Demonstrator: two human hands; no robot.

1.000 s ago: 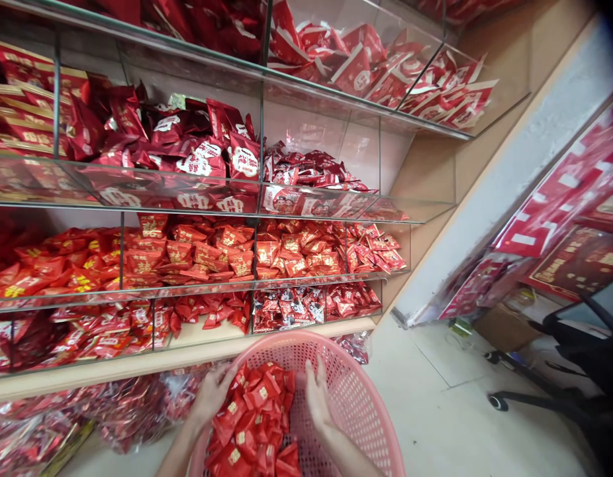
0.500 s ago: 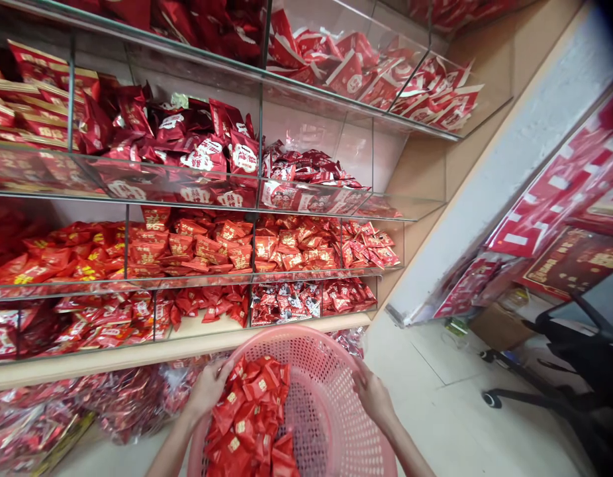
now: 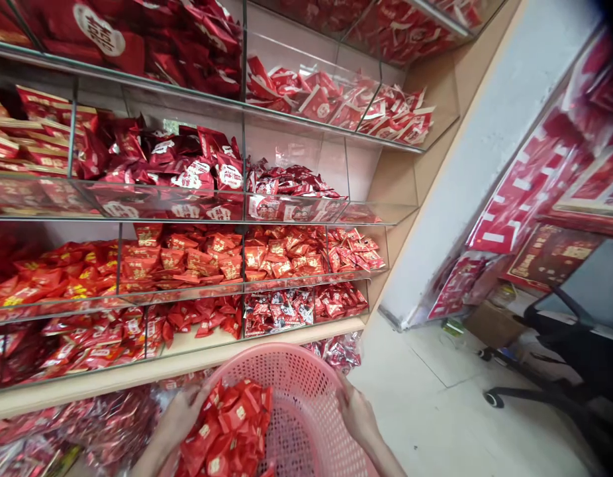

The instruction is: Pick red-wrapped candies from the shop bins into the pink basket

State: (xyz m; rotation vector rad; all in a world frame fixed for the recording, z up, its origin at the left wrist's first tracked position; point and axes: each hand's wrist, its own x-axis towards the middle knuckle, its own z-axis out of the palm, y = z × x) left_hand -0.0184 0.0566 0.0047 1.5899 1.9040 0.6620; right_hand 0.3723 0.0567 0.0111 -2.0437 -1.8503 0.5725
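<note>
A pink plastic basket [image 3: 314,377] with perforated walls fills the bottom middle of the view. My left hand [image 3: 181,412] is closed on its left rim and my right hand [image 3: 357,412] on its right rim, with the fingers partly hidden over the edge. Inside, heaped against the left wall, lie several red candy packets [image 3: 232,424] with small gold marks. The perforated floor of the basket shows to the right of the heap. The far rim is just in front of the lowest shelf edge [image 3: 187,358].
Glass-fronted shelves [image 3: 197,218] hold many red packets in compartments. Clear bags of packets [image 3: 102,424] lie below on the left, another bag [image 3: 342,350] behind the basket. Pale tiled floor [image 3: 435,424], a black wheeled chair [image 3: 559,358] and a cardboard box [image 3: 492,324] are at right.
The basket, held by both hands, sits a little lower and further left in view. The shelves' lower rows also appear shifted slightly left and down as the view has tilted.
</note>
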